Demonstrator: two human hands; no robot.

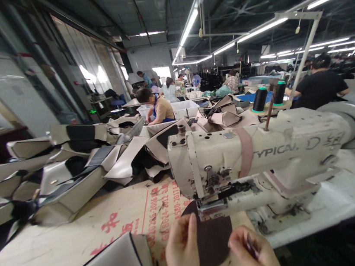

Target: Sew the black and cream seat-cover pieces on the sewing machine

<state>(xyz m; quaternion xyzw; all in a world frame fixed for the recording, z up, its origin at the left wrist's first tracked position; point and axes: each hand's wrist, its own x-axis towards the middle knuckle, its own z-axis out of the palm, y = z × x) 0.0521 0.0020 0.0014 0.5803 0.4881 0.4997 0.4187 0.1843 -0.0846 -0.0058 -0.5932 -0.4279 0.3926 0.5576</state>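
Your left hand sits open against the brown patch's left edge; the patch runs near-far, its far end under the machine foot. Your right hand, nearer its right edge, pinches a small dark bit, can't tell what.

Left hand, right hand cut off by bottom edge; dark sliver in right hand unidentifiable.

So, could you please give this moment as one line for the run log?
Left hand: touching dark round piece | Right hand: at its edge | Sewing machine: foot over piece
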